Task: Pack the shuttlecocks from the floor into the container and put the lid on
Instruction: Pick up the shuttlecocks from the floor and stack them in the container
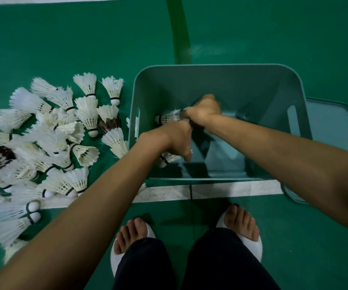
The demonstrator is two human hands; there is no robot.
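Dozens of shuttlecocks (43, 143) lie heaped on the floor (273, 38) as left grip (175, 141) and right grip (204, 111) each clutch one inside the container (284, 84); likely next: release, reach back for more.

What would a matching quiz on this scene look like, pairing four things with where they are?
Things:
1. lid
2. pile of shuttlecocks
3. right hand
4. white line

Places:
a. inside the container, gripping a shuttlecock
b. on the floor, left of the container
c. on the floor, right of the container
d. on the floor, along the container's near side

Pairs: 1-c, 2-b, 3-a, 4-d
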